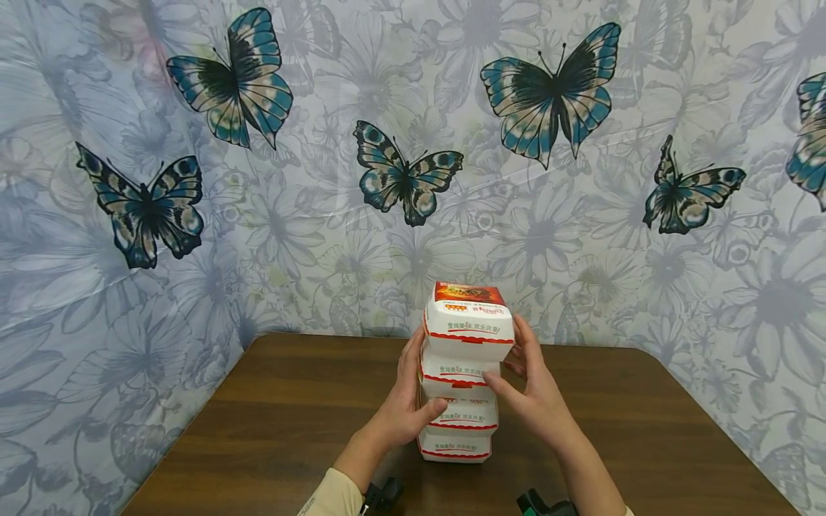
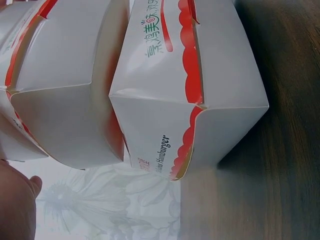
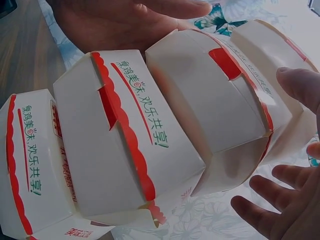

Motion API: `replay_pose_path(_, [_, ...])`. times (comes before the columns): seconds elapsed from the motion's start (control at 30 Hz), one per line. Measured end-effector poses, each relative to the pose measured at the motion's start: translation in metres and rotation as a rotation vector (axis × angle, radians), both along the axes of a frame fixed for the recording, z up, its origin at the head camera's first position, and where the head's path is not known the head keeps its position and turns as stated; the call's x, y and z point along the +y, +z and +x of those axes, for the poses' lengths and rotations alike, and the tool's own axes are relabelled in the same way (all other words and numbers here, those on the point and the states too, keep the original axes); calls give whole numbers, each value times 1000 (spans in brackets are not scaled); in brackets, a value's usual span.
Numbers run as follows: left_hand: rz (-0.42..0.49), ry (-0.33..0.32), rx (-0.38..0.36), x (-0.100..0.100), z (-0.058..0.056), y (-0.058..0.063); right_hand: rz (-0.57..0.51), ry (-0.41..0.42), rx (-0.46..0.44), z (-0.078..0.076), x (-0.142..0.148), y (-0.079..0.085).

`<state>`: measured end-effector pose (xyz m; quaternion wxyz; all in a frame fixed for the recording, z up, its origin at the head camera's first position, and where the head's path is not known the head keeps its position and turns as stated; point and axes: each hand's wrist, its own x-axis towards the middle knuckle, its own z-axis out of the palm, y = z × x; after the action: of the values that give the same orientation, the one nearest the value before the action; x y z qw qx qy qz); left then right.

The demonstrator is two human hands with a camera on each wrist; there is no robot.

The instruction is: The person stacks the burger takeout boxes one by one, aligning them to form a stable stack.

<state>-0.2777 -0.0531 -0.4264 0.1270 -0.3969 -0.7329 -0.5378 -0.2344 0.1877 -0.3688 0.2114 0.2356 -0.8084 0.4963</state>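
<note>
A stack of several white cardboard burger boxes with red scalloped edges stands on the table, its levels slightly offset. The top box (image 1: pixel 471 322) shows a burger picture on its lid; the bottom box (image 1: pixel 454 448) rests on the wood. My left hand (image 1: pixel 403 405) lies along the stack's left side, thumb toward the front. On the right, my right hand (image 1: pixel 538 390) has its thumb at the front of the second box (image 1: pixel 452 374) and its fingers beside the top box. In the right wrist view, the right fingers (image 3: pixel 270 192) are spread, visibly apart from the cardboard.
The brown wooden table (image 1: pixel 290 401) has rounded far corners. Behind it hangs a pale floral cloth (image 1: pixel 310 272) printed with butterflies. Dark wrist-worn devices, one of them with green (image 1: pixel 545 504), show at the bottom edge of the head view.
</note>
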Motion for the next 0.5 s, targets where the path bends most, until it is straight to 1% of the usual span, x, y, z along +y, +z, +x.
replay_pose_path(0.2, [12, -10, 28, -1, 0, 0, 3, -4, -18, 0, 1, -1])
replay_pose_path(0.5, [66, -36, 7, -3, 1, 5, 22, -7, -29, -1, 5, -1])
